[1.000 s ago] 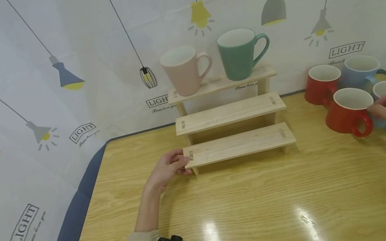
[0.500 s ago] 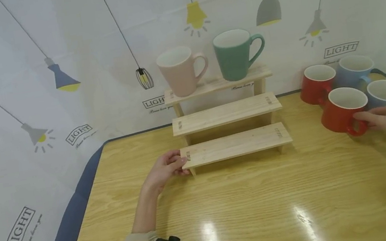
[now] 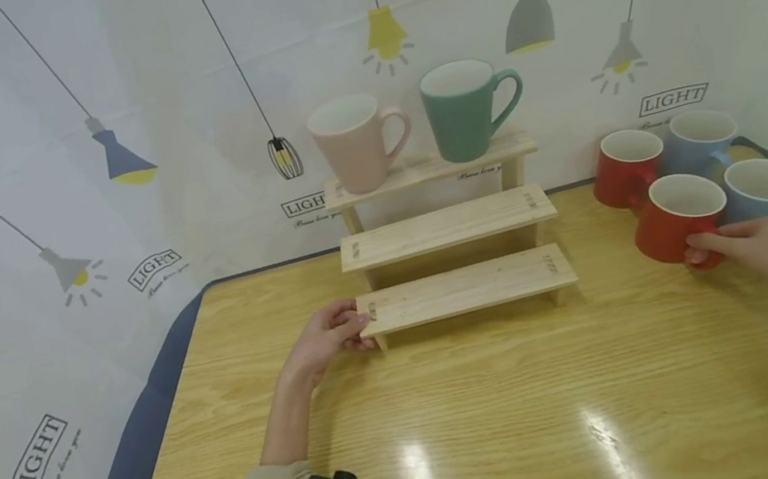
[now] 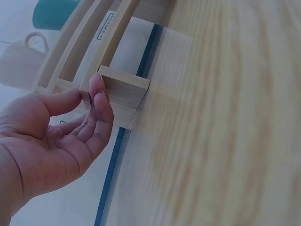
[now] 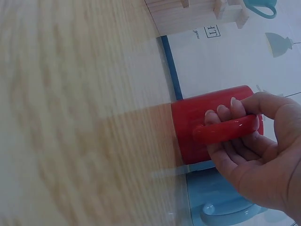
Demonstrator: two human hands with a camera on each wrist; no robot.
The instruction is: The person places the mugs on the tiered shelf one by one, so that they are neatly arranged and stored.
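Wooden table (image 3: 502,413), with a blue-edged curtain printed with lamps hanging behind it. At the rear centre stands a three-tier wooden step shelf (image 3: 453,224); its top tier carries a pink mug (image 3: 354,144) and, just beside it, a green mug (image 3: 463,111), both upright. At the right rear of the table four mugs stand close together: a far red mug (image 3: 625,168), a far blue mug (image 3: 700,139), a near blue mug (image 3: 764,189) and, in front, the near red mug (image 3: 675,218), upright on the table.

The left hand (image 3: 325,341) rests at the left end of the shelf's lowest tier; in the left wrist view its fingertips (image 4: 98,89) press the end block of that tier, with thumb and fingers closed lightly on it.

The right hand (image 3: 755,252) holds the near red mug by its handle (image 5: 225,129); in the right wrist view the fingers (image 5: 221,113) pass through the loop, curled round it, and the mug's base touches the table.
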